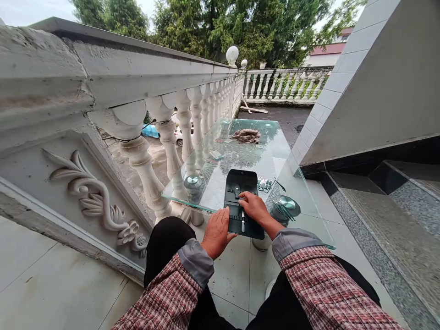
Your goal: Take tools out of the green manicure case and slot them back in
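An open black tool case [233, 181], with a row of loops across its inside, lies at the near edge of the glass table. My left hand [217, 231] grips the case by its left side, fingers along the edge and thumb low down. My right hand [255, 207] is over the middle of the case with its fingertips pinched together; what is between them is hidden. Just below those fingers a slim silver tool [243, 223] lies lengthwise in the case. Another small dark tool [237, 190] sits in the upper half.
Right of the case lie small metal manicure tools [264, 184] and a bundle of thin metal sticks [283, 209]. A brown cloth [245, 136] and a small packet [216, 155] lie farther back on the glass table [213, 183]. A white balustrade [147, 165] stands left, stone steps [385, 206] right.
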Demonstrator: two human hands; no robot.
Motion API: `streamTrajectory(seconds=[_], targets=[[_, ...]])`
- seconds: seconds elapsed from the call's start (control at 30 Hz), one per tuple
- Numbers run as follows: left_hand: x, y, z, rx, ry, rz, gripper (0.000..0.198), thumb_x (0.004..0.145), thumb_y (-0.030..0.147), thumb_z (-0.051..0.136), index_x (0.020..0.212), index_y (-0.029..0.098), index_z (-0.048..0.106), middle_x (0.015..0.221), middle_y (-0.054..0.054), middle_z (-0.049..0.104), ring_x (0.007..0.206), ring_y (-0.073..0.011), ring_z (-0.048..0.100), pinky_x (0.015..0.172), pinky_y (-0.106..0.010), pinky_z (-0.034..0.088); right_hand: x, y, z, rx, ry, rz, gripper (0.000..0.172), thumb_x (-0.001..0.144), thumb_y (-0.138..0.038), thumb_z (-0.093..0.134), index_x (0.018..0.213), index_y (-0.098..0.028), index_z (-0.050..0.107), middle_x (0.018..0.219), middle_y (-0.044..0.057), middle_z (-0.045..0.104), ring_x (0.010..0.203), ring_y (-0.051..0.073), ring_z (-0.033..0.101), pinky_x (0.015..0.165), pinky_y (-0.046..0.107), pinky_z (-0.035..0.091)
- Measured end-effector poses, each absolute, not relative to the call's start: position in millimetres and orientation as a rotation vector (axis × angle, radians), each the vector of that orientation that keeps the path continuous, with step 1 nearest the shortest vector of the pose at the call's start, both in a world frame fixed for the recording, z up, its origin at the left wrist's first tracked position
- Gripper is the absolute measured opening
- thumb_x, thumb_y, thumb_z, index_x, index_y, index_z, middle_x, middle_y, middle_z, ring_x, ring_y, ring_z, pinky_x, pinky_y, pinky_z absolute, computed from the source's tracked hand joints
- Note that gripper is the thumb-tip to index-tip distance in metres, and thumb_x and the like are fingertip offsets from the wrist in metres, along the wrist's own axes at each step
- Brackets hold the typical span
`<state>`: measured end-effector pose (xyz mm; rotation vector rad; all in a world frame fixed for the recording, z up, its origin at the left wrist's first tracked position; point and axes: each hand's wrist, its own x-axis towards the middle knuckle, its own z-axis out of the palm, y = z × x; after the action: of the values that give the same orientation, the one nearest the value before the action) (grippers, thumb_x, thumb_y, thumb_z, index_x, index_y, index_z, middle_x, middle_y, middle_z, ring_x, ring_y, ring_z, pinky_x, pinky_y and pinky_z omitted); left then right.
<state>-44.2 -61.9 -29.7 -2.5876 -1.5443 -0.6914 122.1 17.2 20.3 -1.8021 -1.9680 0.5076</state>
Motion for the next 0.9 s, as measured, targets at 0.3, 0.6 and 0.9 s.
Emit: streamTrajectory(seconds=[0.3, 0.6, 0.9], targets=[[-44.6, -61.1, -29.2, -2.580, -1.550, -0.678, 0.092, 0.072, 0.034, 0.073, 0.139, 0.012, 0.013, 0.133, -0.019, 0.043, 0.126, -0.0300, 0.039, 0.104, -0.045, 0.033, 126.6, 11.9, 31.3, -1.772, -2.245, 0.211, 0.026, 0.089, -0.029, 0.043, 0.103, -0.023, 0.064, 0.101, 0.006, 0.059, 0.096, 0.017, 0.052, 0.075, 0.024, 0.036], [-43.4, -62.3, -26.7, -2.576, -1.568, -0.663, 0.091, 0.073, 0.036, 0.073, 0.138, 0.012, 0.015, 0.133, -0.019, 0.043, 0.125, -0.0308, 0.040, 0.104, -0.045, 0.033, 127.4, 7.6, 28.7, -1.631, -2.506, 0.110, 0.024, 0.088, -0.028, 0.046, 0.091, -0.023, 0.069, 0.097, 0.006, 0.059, 0.095, 0.018, 0.051, 0.076, 0.026, 0.037], [-43.0, -62.8, -26.0, -2.574, -1.573, -0.670, 0.090, 0.074, 0.036, 0.072, 0.139, 0.012, 0.014, 0.132, -0.018, 0.043, 0.125, -0.0303, 0.041, 0.103, -0.045, 0.033, 128.5, 5.0, 30.5, -1.589, -2.567, 0.031, 0.025, 0.088, -0.029, 0.045, 0.093, -0.022, 0.069, 0.100, 0.007, 0.058, 0.096, 0.019, 0.050, 0.077, 0.026, 0.038]])
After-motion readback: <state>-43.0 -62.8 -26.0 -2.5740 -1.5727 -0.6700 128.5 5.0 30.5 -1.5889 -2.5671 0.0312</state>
